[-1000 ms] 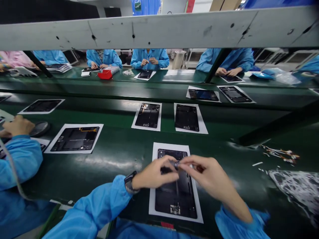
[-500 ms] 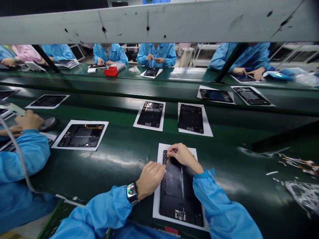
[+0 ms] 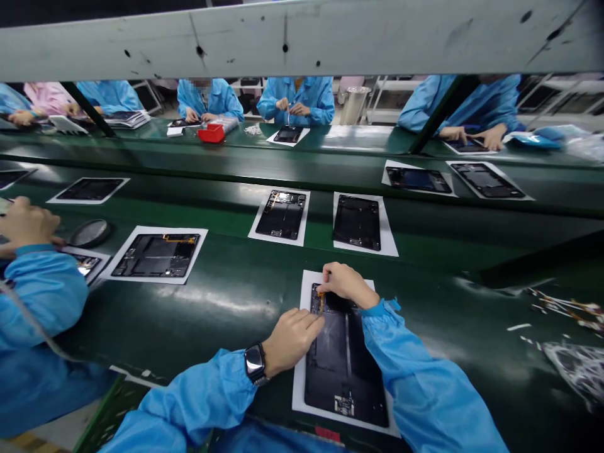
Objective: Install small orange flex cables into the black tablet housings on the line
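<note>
A black tablet back shell (image 3: 330, 368) lies on a white sheet (image 3: 298, 397) on the green bench before me. An orange flex cable (image 3: 321, 304) runs along the shell's upper left part. My right hand (image 3: 346, 284) pinches the cable's upper end near the shell's top edge. With its fingers closed, my left hand (image 3: 293, 338) holds the cable's lower end over the shell's left side. The fingertips partly hide both ends of the cable. A dark watch (image 3: 255, 358) sits on my left wrist.
Other shells (image 3: 155, 255) (image 3: 281, 215) (image 3: 357, 221) lie on white sheets to the left and ahead. A co-worker's hand (image 3: 31, 223) is at far left, near a round dark-rimmed disc (image 3: 89, 233). Loose wires (image 3: 566, 305) and a clear plastic bag (image 3: 576, 371) lie right. A grey beam (image 3: 302, 41) crosses overhead.
My left hand has shifted slightly right, over the shell's edge. The cable now runs more upright between my hands. The co-worker's hand at far left has moved left.
</note>
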### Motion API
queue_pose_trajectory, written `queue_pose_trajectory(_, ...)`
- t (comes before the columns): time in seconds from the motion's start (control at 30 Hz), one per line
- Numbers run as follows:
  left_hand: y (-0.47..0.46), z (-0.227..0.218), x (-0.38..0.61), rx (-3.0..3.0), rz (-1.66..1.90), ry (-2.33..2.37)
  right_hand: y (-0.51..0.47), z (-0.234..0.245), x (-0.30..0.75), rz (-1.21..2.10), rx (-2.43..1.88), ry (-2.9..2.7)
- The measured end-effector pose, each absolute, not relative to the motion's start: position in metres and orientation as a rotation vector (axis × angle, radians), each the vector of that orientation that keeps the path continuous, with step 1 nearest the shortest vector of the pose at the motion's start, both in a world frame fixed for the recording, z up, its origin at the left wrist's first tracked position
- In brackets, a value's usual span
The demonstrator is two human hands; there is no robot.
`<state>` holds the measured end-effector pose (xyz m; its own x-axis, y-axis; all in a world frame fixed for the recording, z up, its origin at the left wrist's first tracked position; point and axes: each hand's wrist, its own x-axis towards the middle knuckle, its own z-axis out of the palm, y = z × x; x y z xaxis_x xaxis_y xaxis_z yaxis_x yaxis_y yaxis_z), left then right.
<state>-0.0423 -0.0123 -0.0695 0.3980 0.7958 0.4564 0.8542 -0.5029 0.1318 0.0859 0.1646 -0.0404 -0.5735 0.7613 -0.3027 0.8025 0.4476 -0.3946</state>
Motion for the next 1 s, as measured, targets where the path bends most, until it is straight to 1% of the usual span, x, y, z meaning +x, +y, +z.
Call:
queue_pose_trajectory(0.17,-0.012,-0.074,-0.044,-2.573,-0.716,-1.476,0.145,-0.032,0.089,-0.507,1.325,2.676)
queue_pose_trajectory(0.3,-0.012,-0.075,-0.044,-2.540,-0.740,-1.484,0.129,-0.028,0.092,-0.362,1.250,2.739)
queue_pose_trajectory(0.53,-0.012,-0.071,-0.043,-2.501,-0.780,-1.512,0.123,-0.043,0.103,-0.115,1.280,2.896)
queue_pose_trajectory(0.6,-0.012,-0.074,-0.043,-2.483,-0.831,-1.486,0.125,-0.048,0.107,-0.132,1.287,2.923)
queue_pose_trajectory(0.7,-0.013,-0.078,-0.042,-2.495,-0.847,-1.448,0.130,-0.052,0.110,-0.254,1.286,2.947)
queue_pose_trajectory(0.83,-0.014,-0.078,-0.039,-2.542,-0.749,-1.403,0.138,-0.054,0.112,-0.411,1.303,2.946)
queue_pose_trajectory(1.0,-0.015,-0.077,-0.037,-2.564,-0.652,-1.394,0.141,-0.058,0.113,-0.471,1.330,2.950)
